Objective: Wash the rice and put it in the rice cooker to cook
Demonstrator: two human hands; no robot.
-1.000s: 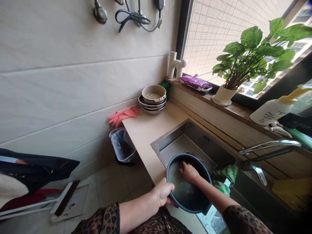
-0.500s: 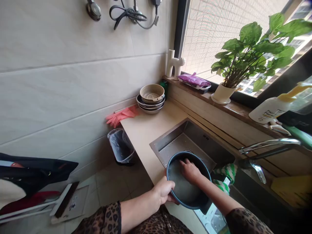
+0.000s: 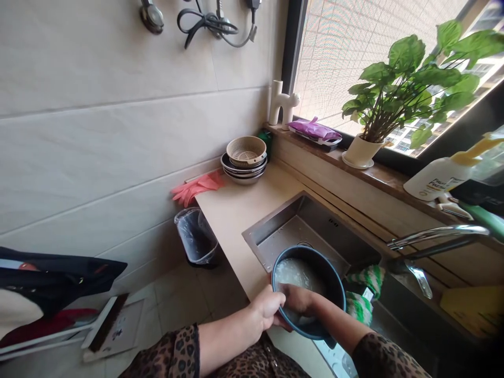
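Observation:
A round dark blue-grey pot is held over the near edge of the steel sink. Cloudy, whitish water swirls inside it; what lies under the surface cannot be made out. My left hand grips the pot's left rim, thumb on top and fingers beneath. Reaching down into the pot, my right hand is at the near left side of the water, close to my left thumb. Its fingertips are hidden by the hand itself and the water.
A chrome faucet stands right of the sink, with a green-and-white striped cloth near the pot. Stacked bowls with a beige strainer and pink gloves lie at the back. A lined bin stands below the counter's left edge.
My right hand has moved from the far middle of the pot toward its near left side. The water now looks stirred, and the pot has shifted slightly right.

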